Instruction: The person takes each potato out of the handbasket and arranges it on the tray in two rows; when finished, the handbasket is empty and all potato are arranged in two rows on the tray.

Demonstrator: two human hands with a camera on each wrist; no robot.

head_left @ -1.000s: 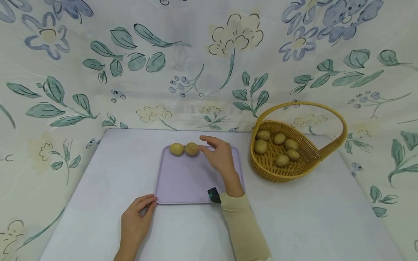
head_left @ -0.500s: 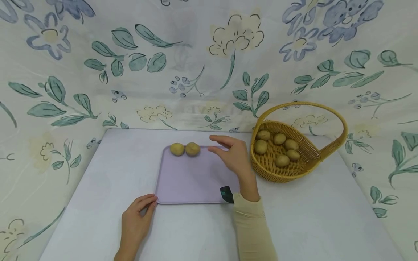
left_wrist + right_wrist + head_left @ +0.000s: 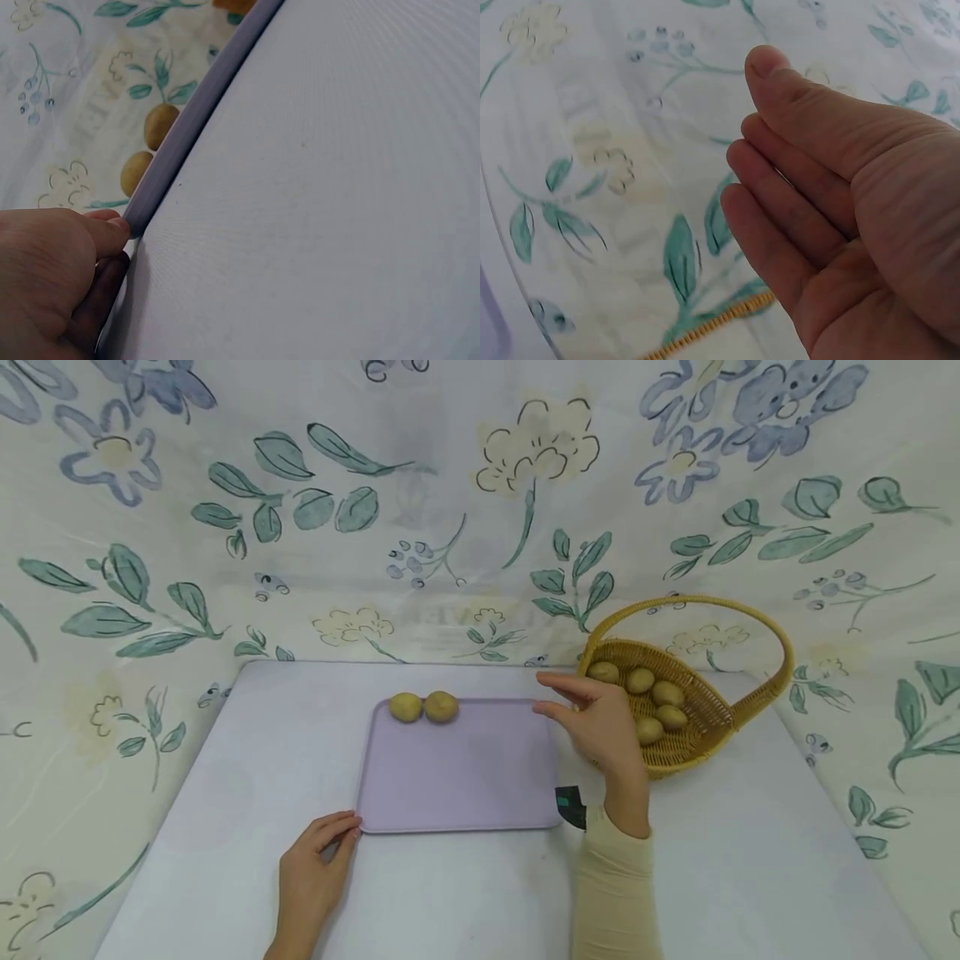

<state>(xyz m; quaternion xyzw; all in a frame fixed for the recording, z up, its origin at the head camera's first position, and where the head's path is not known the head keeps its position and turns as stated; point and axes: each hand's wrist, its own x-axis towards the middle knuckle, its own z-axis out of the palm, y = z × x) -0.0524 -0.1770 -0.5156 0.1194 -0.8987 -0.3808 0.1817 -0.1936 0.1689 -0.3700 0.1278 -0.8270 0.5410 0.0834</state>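
Fingers spread from the thumb, gripping nothing, the right hand (image 3: 606,727) I watch hangs at the basket's (image 3: 705,739) left side, potatoes (image 3: 667,694) lying rightward inside; the left hand (image 3: 313,864), farther from the basket, pinches the tray (image 3: 457,768).

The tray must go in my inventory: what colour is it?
Pale purple; the tray shows best in the head view.

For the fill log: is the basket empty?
Not empty: the basket holds at least five potatoes, visible in the head view; the right hand hides part of it.
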